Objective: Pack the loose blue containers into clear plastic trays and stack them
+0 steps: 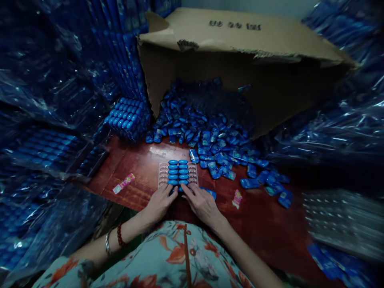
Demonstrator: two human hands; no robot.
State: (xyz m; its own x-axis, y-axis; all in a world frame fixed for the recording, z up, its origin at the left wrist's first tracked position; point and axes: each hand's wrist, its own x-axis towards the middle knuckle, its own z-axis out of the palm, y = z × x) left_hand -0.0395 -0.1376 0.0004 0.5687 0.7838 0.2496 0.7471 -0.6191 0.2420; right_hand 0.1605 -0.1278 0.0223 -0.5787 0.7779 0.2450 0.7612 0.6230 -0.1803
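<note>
A person in a floral shirt (pixel 156 266) bends both hands to a clear tray (pixel 161 176) near the middle of the bench's (pixel 270 226) near edge. The left hand (pixel 160 202) and right hand (pixel 202 203) meet the tray's near side, thumbs pointing inward and fingertips on the near end of 2 columns of blue capsules (pixel 173 172). At least 5 rows of them show, flanked by clear hollows to left and right. Whether either grip is clamped on a capsule or the tray, or only resting there, cannot be told. A bead bracelet (pixel 120 235) and a silver bangle (pixel 107 242) circle the left wrist.

A loose pack (pixel 211 193) lies just beside the right hand. Toward the bench's far edge, a carton (pixel 255 28) gapes toward the person, a heap of blue packs (pixel 210 138) spreading from its mouth toward the right side of the bench. At the bench's far left corner, left of the heap, stands a stack of filled trays (pixel 127 116). 2 pink wrappers lie on the wood: the left wrapper (pixel 123 183) by the near left edge, the right wrapper (pixel 237 199) beyond the right hand. Clear trays (pixel 345 222), blurred, sit at the bench's right end. Plastic-wrapped bundles crowd both sides, the left bundles (pixel 45 92) and right bundles (pixel 336 128) glinting in dim light.
</note>
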